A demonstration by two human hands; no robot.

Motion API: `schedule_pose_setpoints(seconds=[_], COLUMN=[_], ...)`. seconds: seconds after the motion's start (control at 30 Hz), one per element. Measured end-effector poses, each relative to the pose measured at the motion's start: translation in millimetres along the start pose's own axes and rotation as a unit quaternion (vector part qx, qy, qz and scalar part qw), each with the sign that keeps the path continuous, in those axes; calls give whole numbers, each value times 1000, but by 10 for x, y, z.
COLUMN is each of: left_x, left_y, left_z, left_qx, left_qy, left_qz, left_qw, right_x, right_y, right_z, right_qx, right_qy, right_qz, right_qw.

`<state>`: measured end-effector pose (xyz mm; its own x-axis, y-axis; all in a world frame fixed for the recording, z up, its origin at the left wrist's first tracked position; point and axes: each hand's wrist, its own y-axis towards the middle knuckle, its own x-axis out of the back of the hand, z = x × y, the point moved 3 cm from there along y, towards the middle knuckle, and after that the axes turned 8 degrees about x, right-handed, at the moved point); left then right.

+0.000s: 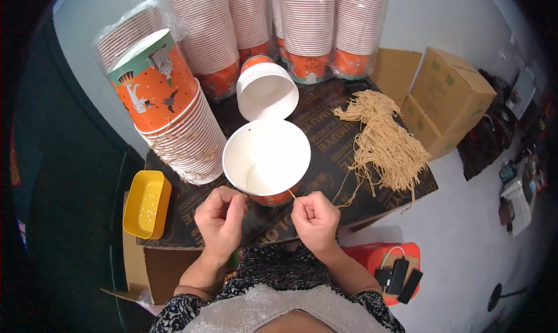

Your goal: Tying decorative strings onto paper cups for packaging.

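A white-lined paper bucket [266, 158] with an orange outside stands upright at the front of the table, its mouth facing me. My right hand [317, 218] is closed in a pinch on a tan string [292, 194], which runs to the bucket's near right side below the rim. At the near left side of the rim, my left hand [222, 218] is closed too, thumb against fingers; what it pinches is hidden. Right of the bucket lies a loose bundle of tan strings [390, 150], with a few strands trailing toward my right hand.
On the left leans a stack of nested orange buckets [180, 129] with strings hanging over it. Two more buckets [267, 91] lie behind. Plastic-wrapped bucket stacks [308, 19] line the back. A yellow tray [146, 205] sits at the left edge; cardboard boxes [450, 94] stand right.
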<state>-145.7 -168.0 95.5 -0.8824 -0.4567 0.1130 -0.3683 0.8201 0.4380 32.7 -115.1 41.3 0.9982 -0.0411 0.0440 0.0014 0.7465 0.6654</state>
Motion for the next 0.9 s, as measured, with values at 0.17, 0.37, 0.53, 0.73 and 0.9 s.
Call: schedule_pose_setpoints(seconds=[0.17,0.37,0.53,0.73,0.9], left_x=[8,-243,-420,-500,-470], left_y=[186,791,996,930,758], left_z=[-168,-381,-216,-99,-223], left_qx=[-68,-191,-170,-18,15], left_qy=[101,304,281,278,300], left_qz=[46,293,468,530,390], left_qw=[992,886,821,801,870], right_x=[-71,-113,-155,-138,-76], right_y=[66,116,118,154,230], right_z=[-10,-44,-71,-49,-80], right_qx=[45,33,46,66,57], right_qy=[-10,-41,-22,-15,-33], right_qz=[-2,-7,-13,-13,37], right_qw=[999,999,999,998,997])
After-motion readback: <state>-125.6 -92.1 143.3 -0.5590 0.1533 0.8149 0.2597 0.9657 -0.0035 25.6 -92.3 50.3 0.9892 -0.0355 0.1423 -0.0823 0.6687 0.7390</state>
